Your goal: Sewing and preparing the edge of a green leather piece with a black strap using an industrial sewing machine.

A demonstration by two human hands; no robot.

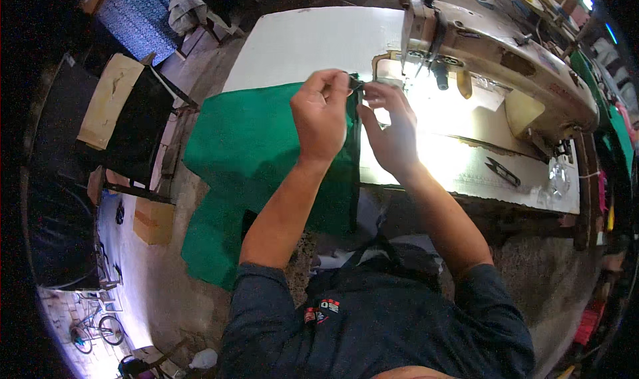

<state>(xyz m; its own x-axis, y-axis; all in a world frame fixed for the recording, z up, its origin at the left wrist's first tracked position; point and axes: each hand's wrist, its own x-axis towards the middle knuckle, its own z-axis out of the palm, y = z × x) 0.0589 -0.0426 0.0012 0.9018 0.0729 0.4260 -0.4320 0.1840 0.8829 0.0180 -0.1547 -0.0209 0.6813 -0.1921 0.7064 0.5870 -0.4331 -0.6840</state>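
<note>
Green fabric (247, 124) lies on the white table and hangs over its front, with a dark strip (353, 152) along its right edge. My left hand (323, 112) is closed, pinching a small dark piece (355, 84) at that strip's far end, just left of the needle area. My right hand (391, 126) reaches the same piece with bent, slightly blurred fingertips; whether it grips is unclear. The sewing machine (496, 56) stands beyond my hands. Black thread snips (503, 170) lie on the white tabletop (303, 42) to the right.
At the left stand a black-covered seat with a tan sheet (110, 99), a cardboard box (153, 220) and a patterned blue cloth (138, 22). A bicycle (93, 332) is at lower left. Piled coloured materials (612, 119) line the right side.
</note>
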